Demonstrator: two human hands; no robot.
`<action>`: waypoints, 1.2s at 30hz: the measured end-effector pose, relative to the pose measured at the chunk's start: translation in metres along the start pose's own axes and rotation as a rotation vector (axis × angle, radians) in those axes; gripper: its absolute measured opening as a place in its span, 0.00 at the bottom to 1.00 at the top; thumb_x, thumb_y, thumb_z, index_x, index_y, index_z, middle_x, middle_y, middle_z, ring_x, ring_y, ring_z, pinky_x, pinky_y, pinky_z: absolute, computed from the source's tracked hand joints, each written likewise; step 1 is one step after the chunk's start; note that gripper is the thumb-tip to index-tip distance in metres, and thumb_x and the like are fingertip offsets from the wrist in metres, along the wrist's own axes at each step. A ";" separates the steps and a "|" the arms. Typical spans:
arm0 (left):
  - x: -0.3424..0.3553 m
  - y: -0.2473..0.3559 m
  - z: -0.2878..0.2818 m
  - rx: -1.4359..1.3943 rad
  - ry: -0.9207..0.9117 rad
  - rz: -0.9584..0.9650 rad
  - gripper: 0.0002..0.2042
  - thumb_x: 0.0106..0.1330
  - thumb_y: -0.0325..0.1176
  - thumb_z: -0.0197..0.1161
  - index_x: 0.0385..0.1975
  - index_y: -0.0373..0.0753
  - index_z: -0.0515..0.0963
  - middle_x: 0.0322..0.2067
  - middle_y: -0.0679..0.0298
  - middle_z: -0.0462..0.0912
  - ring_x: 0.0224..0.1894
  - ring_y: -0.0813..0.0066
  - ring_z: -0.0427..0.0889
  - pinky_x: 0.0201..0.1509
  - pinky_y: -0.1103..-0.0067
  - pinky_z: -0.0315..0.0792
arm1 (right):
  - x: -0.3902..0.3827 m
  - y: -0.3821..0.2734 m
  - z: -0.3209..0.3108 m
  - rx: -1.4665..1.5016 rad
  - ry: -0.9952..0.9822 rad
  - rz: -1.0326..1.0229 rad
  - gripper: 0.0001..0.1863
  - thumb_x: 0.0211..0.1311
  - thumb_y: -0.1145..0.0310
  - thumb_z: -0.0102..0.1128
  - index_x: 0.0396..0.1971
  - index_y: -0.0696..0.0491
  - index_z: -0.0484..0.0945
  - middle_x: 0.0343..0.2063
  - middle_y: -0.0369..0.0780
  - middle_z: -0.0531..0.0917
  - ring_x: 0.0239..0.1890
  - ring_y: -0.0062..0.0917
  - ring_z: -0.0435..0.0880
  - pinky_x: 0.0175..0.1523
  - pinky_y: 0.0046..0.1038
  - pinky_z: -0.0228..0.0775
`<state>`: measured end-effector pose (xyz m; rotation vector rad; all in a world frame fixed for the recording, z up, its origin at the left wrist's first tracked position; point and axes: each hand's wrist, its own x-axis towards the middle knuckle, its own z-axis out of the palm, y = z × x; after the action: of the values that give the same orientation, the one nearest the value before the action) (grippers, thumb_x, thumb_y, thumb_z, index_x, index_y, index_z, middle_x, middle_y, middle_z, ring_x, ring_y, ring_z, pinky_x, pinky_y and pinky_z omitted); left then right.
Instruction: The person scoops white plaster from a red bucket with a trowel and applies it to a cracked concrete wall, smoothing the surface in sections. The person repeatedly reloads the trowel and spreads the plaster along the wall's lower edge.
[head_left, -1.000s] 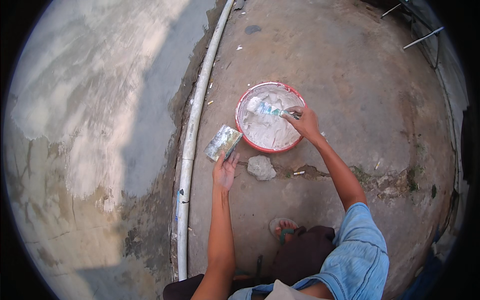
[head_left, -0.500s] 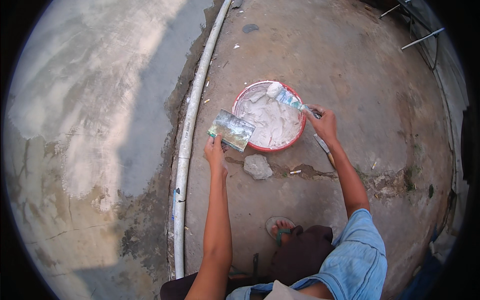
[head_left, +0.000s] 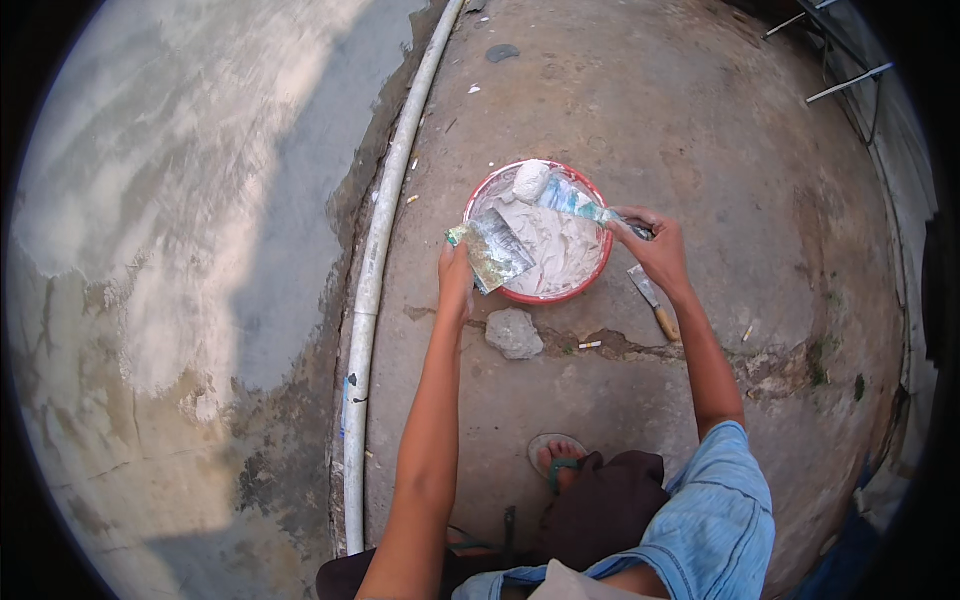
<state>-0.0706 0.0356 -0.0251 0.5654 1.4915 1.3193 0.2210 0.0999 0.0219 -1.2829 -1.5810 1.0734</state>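
A round red tub [head_left: 562,298] on the ground holds thick whitish putty [head_left: 558,247]. My right hand [head_left: 657,248] is closed round the dark handle of a putty knife [head_left: 572,199], whose smeared blade reaches over the tub. At the blade's far end sits a rounded lump of putty [head_left: 531,181]. My left hand [head_left: 455,278] grips a stained rectangular metal plate [head_left: 499,250] by its left edge. The plate is tilted above the tub's left rim and hides part of it. Lump and plate look apart.
A grey stone [head_left: 514,334] lies just below the tub. To the right, another putty knife with a wooden handle [head_left: 665,320] rests on the concrete. A white pipe [head_left: 366,310] runs along the left, beside a smoother grey slab [head_left: 200,250]. Metal legs [head_left: 850,82] stand at the upper right.
My left hand has moved right and turned the plate, bringing it farther over the tub. The putty knife with its lump has shifted slightly left.
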 end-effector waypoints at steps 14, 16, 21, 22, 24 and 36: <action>-0.014 0.021 0.022 -0.223 -0.199 -0.079 0.19 0.76 0.35 0.44 0.61 0.32 0.66 0.52 0.56 0.79 0.50 0.71 0.82 0.54 0.74 0.78 | -0.026 -0.013 -0.012 -0.236 -0.047 -0.288 0.14 0.51 0.73 0.71 0.40 0.55 0.84 0.34 0.41 0.86 0.37 0.29 0.84 0.44 0.29 0.74; -0.015 0.023 0.025 -0.253 -0.204 -0.086 0.18 0.76 0.36 0.44 0.60 0.32 0.67 0.52 0.56 0.79 0.49 0.71 0.82 0.54 0.74 0.78 | -0.026 -0.019 -0.010 -0.277 -0.019 -0.393 0.14 0.49 0.75 0.71 0.38 0.54 0.83 0.34 0.43 0.85 0.37 0.34 0.83 0.44 0.31 0.74; -0.018 0.031 0.030 -0.336 -0.222 -0.113 0.17 0.75 0.37 0.48 0.56 0.31 0.69 0.49 0.55 0.80 0.46 0.69 0.84 0.50 0.72 0.80 | -0.029 -0.012 -0.007 -0.324 0.083 -0.564 0.17 0.45 0.79 0.70 0.39 0.52 0.83 0.36 0.42 0.83 0.40 0.35 0.81 0.43 0.33 0.72; -0.019 0.033 0.031 -0.337 -0.238 -0.119 0.18 0.76 0.37 0.48 0.57 0.31 0.69 0.49 0.55 0.81 0.47 0.69 0.84 0.52 0.72 0.80 | -0.030 -0.011 -0.005 -0.323 0.089 -0.595 0.18 0.44 0.80 0.69 0.40 0.52 0.84 0.36 0.41 0.83 0.40 0.35 0.81 0.43 0.33 0.72; -0.022 0.039 0.035 -0.340 -0.273 -0.131 0.18 0.76 0.37 0.47 0.57 0.30 0.69 0.50 0.55 0.81 0.47 0.69 0.84 0.54 0.72 0.79 | -0.032 -0.008 -0.002 -0.331 0.080 -0.579 0.21 0.45 0.80 0.69 0.43 0.49 0.84 0.36 0.40 0.81 0.39 0.34 0.79 0.42 0.33 0.71; -0.021 0.035 0.037 -0.430 -0.242 -0.147 0.19 0.75 0.37 0.49 0.58 0.29 0.70 0.52 0.52 0.80 0.51 0.65 0.83 0.57 0.69 0.77 | -0.038 0.016 -0.002 -0.425 0.118 -0.628 0.27 0.48 0.83 0.68 0.49 0.43 0.85 0.34 0.41 0.77 0.35 0.33 0.76 0.38 0.31 0.70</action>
<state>-0.0394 0.0443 0.0190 0.3151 0.9927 1.3511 0.2329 0.0645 0.0044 -0.9661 -1.9929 0.2750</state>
